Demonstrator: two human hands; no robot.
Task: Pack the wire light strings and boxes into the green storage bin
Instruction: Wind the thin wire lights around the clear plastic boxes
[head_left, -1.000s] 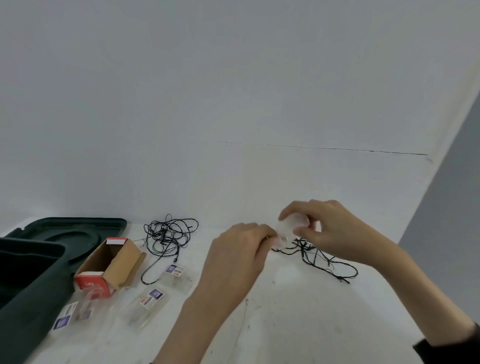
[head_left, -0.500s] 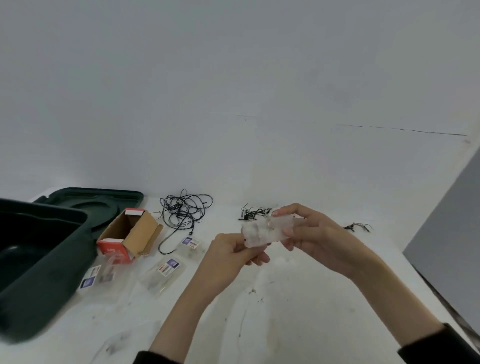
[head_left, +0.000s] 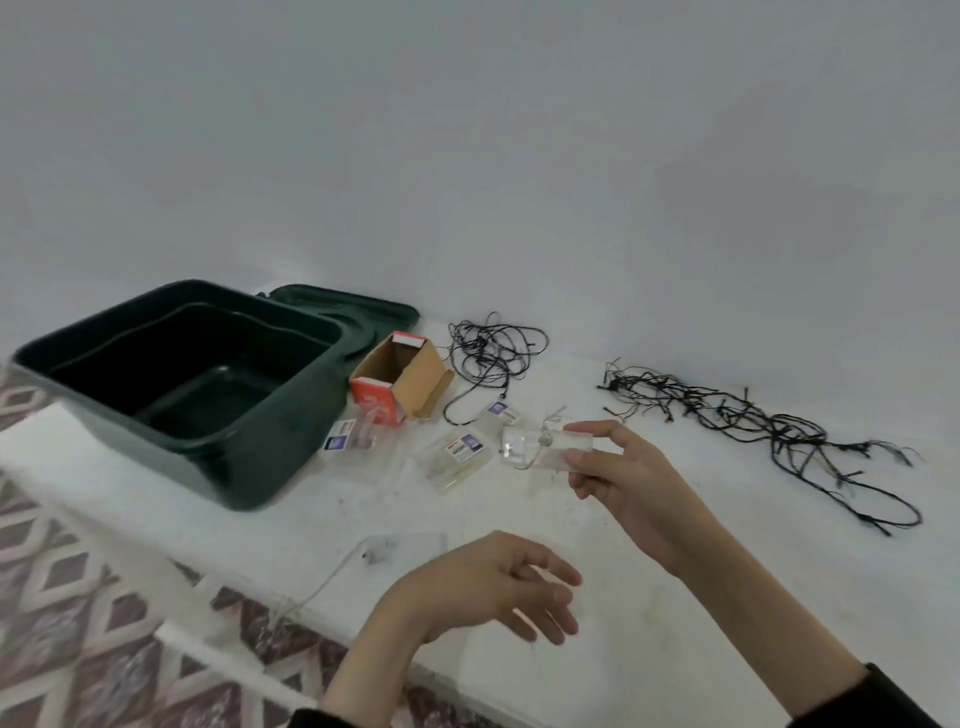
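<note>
The right hand (head_left: 618, 467) pinched a clear rectangular plastic box (head_left: 540, 448), the dark green plastic storage bin (head_left: 244, 467) lying at its nine o'clock; the left hand (head_left: 498, 582) hung relaxed, empty.

The right hand (head_left: 634, 483) pinches a clear plastic box (head_left: 540, 449) between thumb and fingers above the white table (head_left: 675, 597). At six o'clock from it the left hand (head_left: 498, 582) hovers, fingers relaxed and holding nothing. At nine o'clock from the held box stands the green storage bin (head_left: 249, 467), open, its lid (head_left: 353, 306) lying behind it. An open cardboard box (head_left: 410, 374) lies on its side at ten o'clock, just beside the bin, with labelled clear packs (head_left: 457, 457) in front. A tangled black wire string (head_left: 493, 348) lies at eleven o'clock, and a longer black string (head_left: 753, 421) stretches away at three o'clock.
</note>
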